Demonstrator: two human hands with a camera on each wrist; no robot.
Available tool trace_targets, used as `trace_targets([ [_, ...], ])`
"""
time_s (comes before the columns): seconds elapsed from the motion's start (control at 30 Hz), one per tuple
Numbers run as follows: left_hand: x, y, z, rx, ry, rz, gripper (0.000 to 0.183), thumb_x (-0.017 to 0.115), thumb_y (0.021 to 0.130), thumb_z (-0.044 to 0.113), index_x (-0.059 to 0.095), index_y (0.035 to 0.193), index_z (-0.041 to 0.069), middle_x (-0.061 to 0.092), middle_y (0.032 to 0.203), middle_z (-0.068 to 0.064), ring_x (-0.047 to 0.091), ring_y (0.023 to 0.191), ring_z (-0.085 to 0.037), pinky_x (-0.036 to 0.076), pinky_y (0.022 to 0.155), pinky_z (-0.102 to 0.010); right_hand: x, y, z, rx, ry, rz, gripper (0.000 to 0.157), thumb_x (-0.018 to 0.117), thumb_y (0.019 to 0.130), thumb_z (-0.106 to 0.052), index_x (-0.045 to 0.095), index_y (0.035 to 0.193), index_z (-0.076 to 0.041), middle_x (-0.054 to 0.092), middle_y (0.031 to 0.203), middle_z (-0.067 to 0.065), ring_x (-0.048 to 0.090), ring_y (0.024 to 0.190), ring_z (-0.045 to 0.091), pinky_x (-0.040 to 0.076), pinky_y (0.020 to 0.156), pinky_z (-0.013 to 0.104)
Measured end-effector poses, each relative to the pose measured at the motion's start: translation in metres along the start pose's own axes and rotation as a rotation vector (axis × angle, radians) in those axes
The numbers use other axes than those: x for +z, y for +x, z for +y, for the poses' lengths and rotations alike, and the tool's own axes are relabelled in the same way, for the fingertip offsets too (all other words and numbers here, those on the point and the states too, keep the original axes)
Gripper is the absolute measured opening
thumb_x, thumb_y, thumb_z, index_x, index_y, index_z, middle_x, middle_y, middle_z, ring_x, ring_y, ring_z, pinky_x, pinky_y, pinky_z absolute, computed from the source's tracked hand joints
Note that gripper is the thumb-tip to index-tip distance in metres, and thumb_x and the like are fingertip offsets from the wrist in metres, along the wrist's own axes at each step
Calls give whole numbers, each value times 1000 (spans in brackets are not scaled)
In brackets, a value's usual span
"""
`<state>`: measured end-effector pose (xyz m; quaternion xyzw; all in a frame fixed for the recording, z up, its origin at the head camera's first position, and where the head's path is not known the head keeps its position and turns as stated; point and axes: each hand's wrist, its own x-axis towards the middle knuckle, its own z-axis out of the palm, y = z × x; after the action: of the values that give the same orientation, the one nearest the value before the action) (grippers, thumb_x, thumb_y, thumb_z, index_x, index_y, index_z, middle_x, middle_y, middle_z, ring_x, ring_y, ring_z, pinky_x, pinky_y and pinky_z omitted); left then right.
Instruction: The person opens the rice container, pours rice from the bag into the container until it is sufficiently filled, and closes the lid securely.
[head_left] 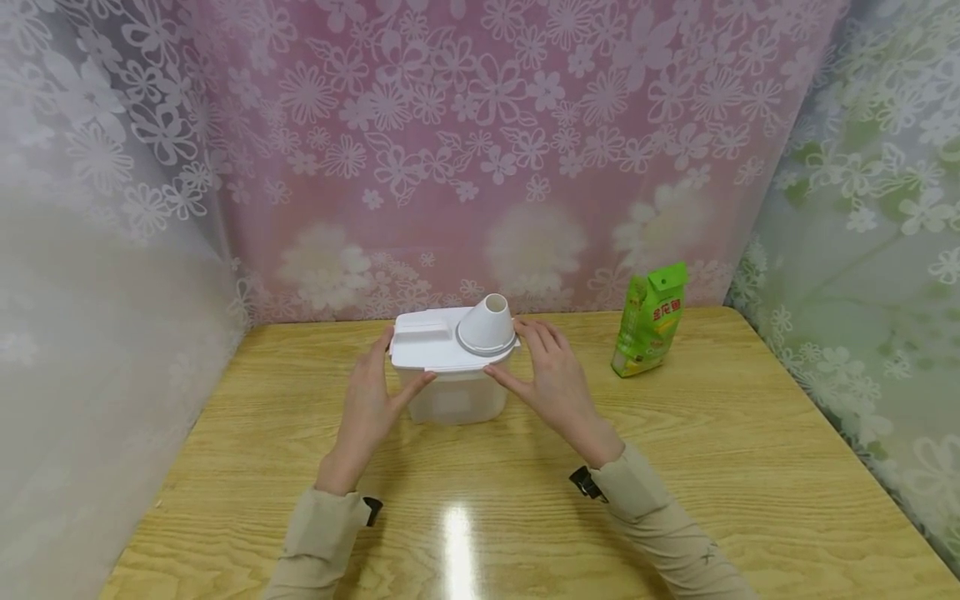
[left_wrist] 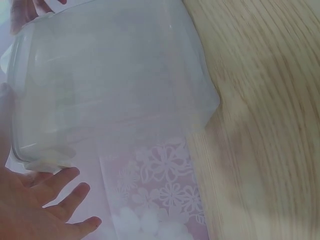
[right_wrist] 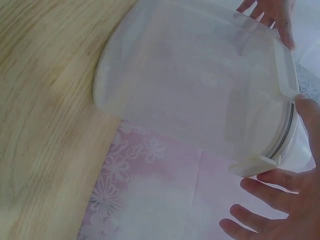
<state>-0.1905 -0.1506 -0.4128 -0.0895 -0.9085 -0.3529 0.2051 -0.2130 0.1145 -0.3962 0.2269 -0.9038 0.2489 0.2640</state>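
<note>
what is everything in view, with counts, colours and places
wood-grain table: one, yellow-brown, underneath
boxy plastic container: one, translucent whitish, mid-table
flat plastic lid: one, white, on container
open-topped plastic cone: one, white, lid's right side
upright printed packet: one, green, table's far right
flower-patterned sheets: three, pink behind, pale left, pale green right
wrist-worn pieces: two, black, by sleeves
fabric sleeves: two, beige, left and right foreground
left hand: one, bare, touching lid's left end
right hand: one, bare, touching lid's right end
</note>
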Motion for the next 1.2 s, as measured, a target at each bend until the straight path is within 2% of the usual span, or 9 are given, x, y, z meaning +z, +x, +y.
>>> trace_targets([
  [0.23,2,0,5,-25,1,-22,97,78,86,45,31,157,1,46,153,-22,45,137,-43,36,113,-61,-3,-2,3,24,-3,-24,75,78,84,-50,55,139,-4,60,137,15,54,127,36,49,103,52],
  [0.43,4,-1,8,-6,-7,-15,96,80,85,44,33,156,0,47,152,-22,46,136,-44,37,112,-61,-7,-5,4,36,-11,-21,76,79,84,-50,55,139,-3,61,135,16,55,125,36,51,100,53],
  [0.8,10,-1,12,22,-22,13,94,81,84,43,36,155,-1,47,152,-22,48,135,-44,38,112,-59,-14,-10,6,46,-7,-20,75,79,84,-48,55,138,-3,60,137,17,54,127,38,47,104,55],
  [1.2,16,-4,22,10,-16,-17,97,79,85,47,33,156,0,46,152,-23,46,137,-44,35,114,-60,-22,-17,11,61,-7,-3,76,82,81,-48,57,137,-3,61,137,17,54,127,38,48,102,56],
])
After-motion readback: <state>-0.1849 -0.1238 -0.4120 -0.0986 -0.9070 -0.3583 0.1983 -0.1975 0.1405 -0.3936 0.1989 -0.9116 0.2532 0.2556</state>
